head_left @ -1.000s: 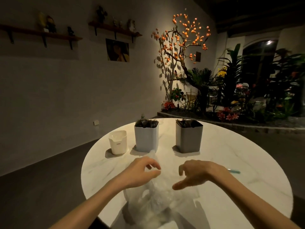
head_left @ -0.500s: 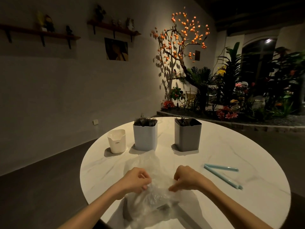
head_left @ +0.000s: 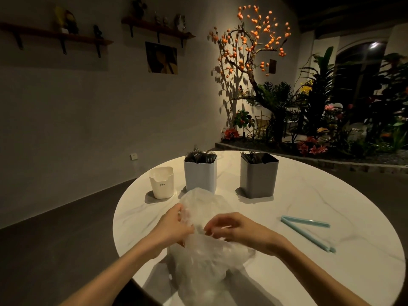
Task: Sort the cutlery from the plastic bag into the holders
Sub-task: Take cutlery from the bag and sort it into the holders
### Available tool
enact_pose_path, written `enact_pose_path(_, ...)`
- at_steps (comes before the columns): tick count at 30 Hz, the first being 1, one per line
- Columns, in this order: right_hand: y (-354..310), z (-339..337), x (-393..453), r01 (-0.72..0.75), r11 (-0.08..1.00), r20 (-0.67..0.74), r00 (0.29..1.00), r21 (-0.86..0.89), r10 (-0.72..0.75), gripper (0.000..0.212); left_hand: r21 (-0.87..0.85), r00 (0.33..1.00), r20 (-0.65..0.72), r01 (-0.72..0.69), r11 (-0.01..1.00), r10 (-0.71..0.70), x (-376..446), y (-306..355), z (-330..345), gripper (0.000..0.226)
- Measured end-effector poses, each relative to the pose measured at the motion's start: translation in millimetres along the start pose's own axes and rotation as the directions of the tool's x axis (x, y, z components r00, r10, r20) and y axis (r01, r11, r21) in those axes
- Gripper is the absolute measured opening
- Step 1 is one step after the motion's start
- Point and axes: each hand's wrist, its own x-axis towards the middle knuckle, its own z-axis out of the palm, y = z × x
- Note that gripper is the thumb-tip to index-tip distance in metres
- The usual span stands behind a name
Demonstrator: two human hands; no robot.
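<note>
The plastic bag lies crumpled on the tabletop close to its near edge, and it reaches away from the person toward the far edge, so its long axis points at the white holder. Both hands are on it, at about its middle. The left hand holds the left side of the bag with curled fingers, and the right hand pinches the film from the right side, the fingertips turned toward the left hand. Between the 2 hands only a narrow part of the bag is seen. If cutlery is inside the bag, I cannot tell, the film is too cloudy.

The 3 holders stand in 1 row beyond the bag, near the far edge: the cream holder at the left, the white holder in the middle, just behind the far end of the bag, and the grey holder at the right. The white one and the grey one already carry dark cutlery. I judge the right hand is nearer to the grey holder, the left hand to the other 2.
</note>
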Motion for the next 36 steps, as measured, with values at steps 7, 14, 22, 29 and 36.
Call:
enact_pose_path(7,13,3,2,-0.058,0.715,0.145,0.965,-0.697,0.220,0.040,0.848,0.957,0.101,-0.225,0.479,0.271,-41,-5,-21,0.112)
enact_pose_path(14,-1,31,20,0.173,0.778,0.203,0.977,-0.603,-0.061,0.029,0.687,0.679,0.451,-0.678,0.260,0.580,-34,7,-1,0.015)
enact_pose_path(22,-2,20,21,0.189,0.582,0.230,0.973,-0.791,-0.003,0.023,0.857,0.858,0.495,-0.508,0.088,0.134,-18,3,-12,0.034)
enact_pose_path(29,-44,4,19,0.060,0.129,0.053,0.997,-0.990,-0.060,0.036,0.920,0.928,0.370,-0.360,-0.157,0.040,-16,33,-18,0.060)
enact_pose_path(36,-108,-35,13,-0.203,-0.131,-0.205,0.979,-0.970,0.004,0.012,0.953,0.928,0.277,-0.232,-0.192,0.251,-26,80,-29,0.075)
